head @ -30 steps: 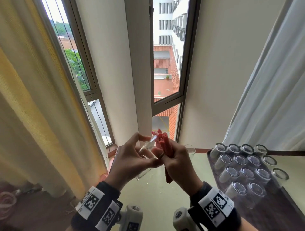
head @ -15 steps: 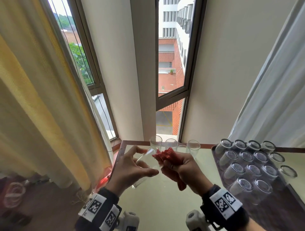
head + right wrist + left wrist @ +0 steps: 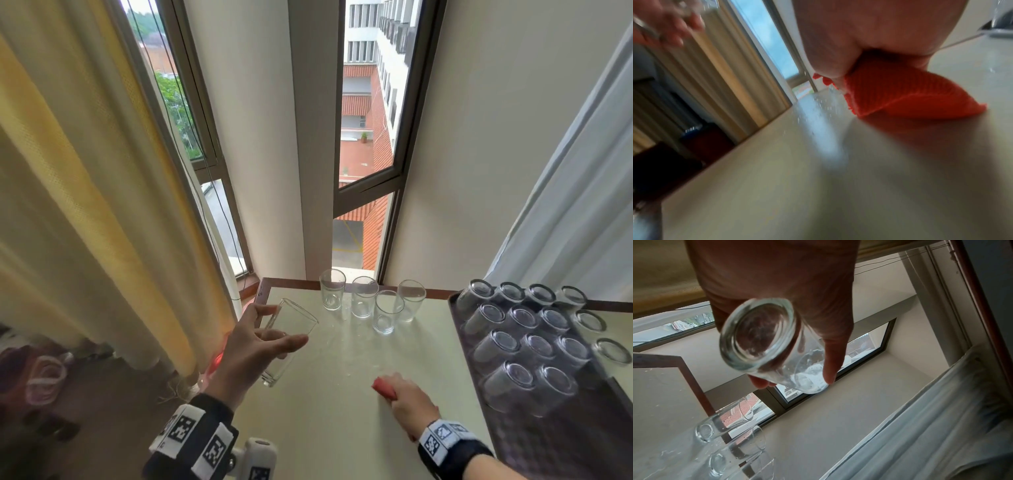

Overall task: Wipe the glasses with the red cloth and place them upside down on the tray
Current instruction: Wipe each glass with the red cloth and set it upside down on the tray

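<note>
My left hand (image 3: 263,337) holds a clear glass (image 3: 291,337) tilted above the table's left side, mouth pointing away and up; the left wrist view shows its thick base (image 3: 756,335) toward the camera, with thumb and fingers round the wall. My right hand (image 3: 406,397) grips the bunched red cloth (image 3: 383,387) down on the table top; in the right wrist view the cloth (image 3: 900,95) touches the surface. Several upright glasses (image 3: 363,301) stand at the table's far edge. On the right, the dark tray (image 3: 582,438) carries several upside-down glasses (image 3: 513,342).
The pale table (image 3: 329,411) has water drops near its middle. A yellow curtain (image 3: 85,188) hangs at the left, a white curtain (image 3: 565,205) at the right, with windows (image 3: 366,137) behind. Two glasses (image 3: 613,351) stand just beyond the tray's right rim.
The hands have come apart. My right hand has drawn the red cloth out of the glass and brought it down to the table. My left hand keeps the glass, lower and further left.
</note>
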### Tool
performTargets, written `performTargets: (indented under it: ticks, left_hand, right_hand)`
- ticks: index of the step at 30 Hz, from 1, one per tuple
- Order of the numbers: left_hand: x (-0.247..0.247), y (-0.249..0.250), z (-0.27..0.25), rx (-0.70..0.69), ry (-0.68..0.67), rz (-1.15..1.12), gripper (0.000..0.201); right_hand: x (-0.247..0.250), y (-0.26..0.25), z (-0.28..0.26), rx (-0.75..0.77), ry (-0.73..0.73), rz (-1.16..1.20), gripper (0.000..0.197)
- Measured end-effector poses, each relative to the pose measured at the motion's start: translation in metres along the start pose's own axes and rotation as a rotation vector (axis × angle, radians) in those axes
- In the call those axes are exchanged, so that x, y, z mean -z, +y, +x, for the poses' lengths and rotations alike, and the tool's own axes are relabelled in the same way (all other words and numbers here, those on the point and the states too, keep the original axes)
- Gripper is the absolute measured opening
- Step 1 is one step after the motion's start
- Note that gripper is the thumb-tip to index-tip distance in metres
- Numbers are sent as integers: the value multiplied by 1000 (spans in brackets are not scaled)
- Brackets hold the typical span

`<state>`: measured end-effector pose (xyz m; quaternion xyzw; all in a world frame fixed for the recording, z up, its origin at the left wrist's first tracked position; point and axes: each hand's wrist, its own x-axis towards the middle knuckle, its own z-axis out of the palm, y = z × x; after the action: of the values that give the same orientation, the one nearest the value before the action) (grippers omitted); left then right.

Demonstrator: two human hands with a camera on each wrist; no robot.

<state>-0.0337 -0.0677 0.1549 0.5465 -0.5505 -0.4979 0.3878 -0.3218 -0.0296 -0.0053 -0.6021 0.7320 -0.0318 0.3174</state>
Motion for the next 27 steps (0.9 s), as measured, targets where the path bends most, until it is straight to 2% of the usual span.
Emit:
performTargets:
  ticks: [3,4,6,7,8,11,14,16,18,21,23,25,27]
  left_hand:
    - [1,0,-3,3,23,-9,94]
    - [1,0,-3,7,25,-15,92]
    - [-1,-3,-5,15,17,-32,88]
    - [-1,-5,-5,18,8,-36,84]
    - [-2,-7,-6,23,-5,-35,82]
    - [-4,-11,-7,40,-52,-19,87]
    - [-13,-12,-8,32,-107,-22,88]
    - [-22,-9,-9,16,-131,-24,86]
    - [-33,-8,-11,2,-146,-11,85]
    - [-51,-7,-13,-3,-194,-13,85]
    - [-67,-5,-15,-3,-239,-23,83]
    - [-86,-5,-17,-5,-288,-28,81]
    - [-106,-7,-19,-9,-322,-37,78]
  right_hand:
    - [-29,4,-9,56,-123,-155,64]
    - [-38,5,-14,69,-102,-199,71]
    - [-53,12,-17,105,75,-238,94]
    - [-55,11,-17,97,111,-264,106]
    - [-57,9,-17,92,88,-306,114]
    - [-48,5,-14,40,-230,-382,132]
    - [-32,-3,-12,24,-261,-349,120]
    - [-19,-10,-14,14,-218,-265,100]
    - [-4,-17,-16,8,-111,-120,72]
    - [15,-25,-24,-39,66,285,46]
    - [30,-32,-37,-72,98,690,44]
    - [42,-35,-54,-104,20,1055,49]
    - [53,-33,-73,-133,-150,1270,42]
